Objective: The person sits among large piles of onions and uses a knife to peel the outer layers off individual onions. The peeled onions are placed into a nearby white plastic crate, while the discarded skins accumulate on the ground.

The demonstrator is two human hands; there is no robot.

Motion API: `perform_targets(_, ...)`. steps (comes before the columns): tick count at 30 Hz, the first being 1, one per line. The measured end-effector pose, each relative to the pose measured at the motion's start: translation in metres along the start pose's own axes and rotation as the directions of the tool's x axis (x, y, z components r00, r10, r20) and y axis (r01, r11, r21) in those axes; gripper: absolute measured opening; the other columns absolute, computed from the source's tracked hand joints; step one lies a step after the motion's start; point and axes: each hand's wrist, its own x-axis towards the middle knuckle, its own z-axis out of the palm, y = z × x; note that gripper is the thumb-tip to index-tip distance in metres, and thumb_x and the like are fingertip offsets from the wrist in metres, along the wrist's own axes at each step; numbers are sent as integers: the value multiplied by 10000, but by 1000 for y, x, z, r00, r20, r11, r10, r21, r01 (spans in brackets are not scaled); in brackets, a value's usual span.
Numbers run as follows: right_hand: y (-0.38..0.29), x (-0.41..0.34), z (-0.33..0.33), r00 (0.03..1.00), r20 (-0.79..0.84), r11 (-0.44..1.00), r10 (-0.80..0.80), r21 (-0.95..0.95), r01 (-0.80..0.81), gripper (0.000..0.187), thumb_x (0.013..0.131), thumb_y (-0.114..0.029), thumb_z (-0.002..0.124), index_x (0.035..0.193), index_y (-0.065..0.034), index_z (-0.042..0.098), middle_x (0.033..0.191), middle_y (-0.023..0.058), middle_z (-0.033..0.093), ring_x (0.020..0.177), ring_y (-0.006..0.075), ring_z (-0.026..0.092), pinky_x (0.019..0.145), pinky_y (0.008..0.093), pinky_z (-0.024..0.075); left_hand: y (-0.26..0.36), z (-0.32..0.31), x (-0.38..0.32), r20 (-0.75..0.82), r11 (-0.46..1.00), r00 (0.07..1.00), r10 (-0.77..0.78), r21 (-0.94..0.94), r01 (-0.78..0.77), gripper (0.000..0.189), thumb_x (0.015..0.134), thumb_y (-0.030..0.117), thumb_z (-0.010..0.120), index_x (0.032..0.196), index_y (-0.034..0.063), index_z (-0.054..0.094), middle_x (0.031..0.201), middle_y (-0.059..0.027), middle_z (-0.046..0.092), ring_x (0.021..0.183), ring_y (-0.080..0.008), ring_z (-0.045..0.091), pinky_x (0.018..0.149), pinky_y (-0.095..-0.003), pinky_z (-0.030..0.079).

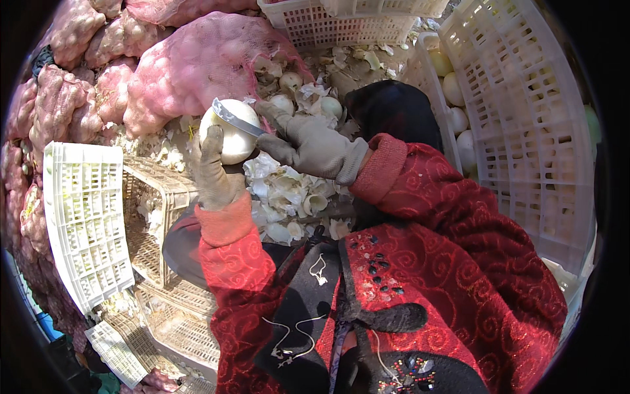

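Observation:
In its grey work glove, my left hand (pixel 215 167) cups a large white peeled onion (pixel 237 140) from below and the left. My gloved right hand (pixel 310 143) grips a small knife whose curved metal blade (pixel 236 119) lies across the onion's upper face. The knife's handle is hidden inside my right fingers. Beyond the hands a pink mesh sack (pixel 192 64) lies with its mouth towards me, and onions, one of them a brownish onion (pixel 290 82), rest at its opening. Below the hands is a pile of pale onion skins (pixel 288 192).
To the right stands a white plastic crate (pixel 521 123), with another beside it holding several onions (pixel 453 89). More white crates (pixel 349 30) are at the back. On the left are a bright white crate (pixel 88 221), dirty tan crates (pixel 172 315) and stacked onion sacks (pixel 59 103).

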Motion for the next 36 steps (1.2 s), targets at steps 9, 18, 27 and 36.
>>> perform_targets(9, -11, 2, -12, 972, 67, 710, 224, 672, -210, 500, 959, -312, 503, 1373, -50, 404, 751, 31, 597, 561, 80, 533, 470, 237, 453, -9, 14, -8, 8, 999, 999, -49, 12, 49, 535, 801, 331, 684, 1160, -10, 483, 1033, -145, 583, 881, -246, 626, 708, -351, 549)
perform_targets(18, 3, -1, -2, 998, -61, 971, -15, 236, 29, 689, 915, -422, 543, 1412, -3, 315, 988, 195, 635, 867, 263, 630, 786, 345, 486, -10, 16, 0, 101, 996, 995, 16, -90, -6, 649, 773, 398, 710, 1190, -48, 490, 1085, -135, 588, 948, -238, 617, 772, -367, 539)
perform_targets(27, 4, -4, -3, 998, -52, 865, 18, 501, 10, 659, 914, -380, 560, 1405, -1, 335, 1171, 212, 598, 1083, 227, 586, 901, 313, 454, -13, 15, -4, -67, 979, 991, 112, 176, -98, 614, 751, 350, 725, 1164, -31, 478, 1059, -138, 558, 920, -237, 605, 774, -362, 533)
perform_targets(36, 1, -1, -6, 977, -197, 895, -80, 418, 157, 520, 929, -315, 560, 1346, -26, 449, 1066, 112, 631, 949, 171, 594, 841, 276, 469, -21, 11, -1, -35, 730, 895, 444, 594, -338, 616, 722, 287, 748, 1171, -33, 472, 1088, -135, 540, 953, -226, 570, 826, -349, 500)
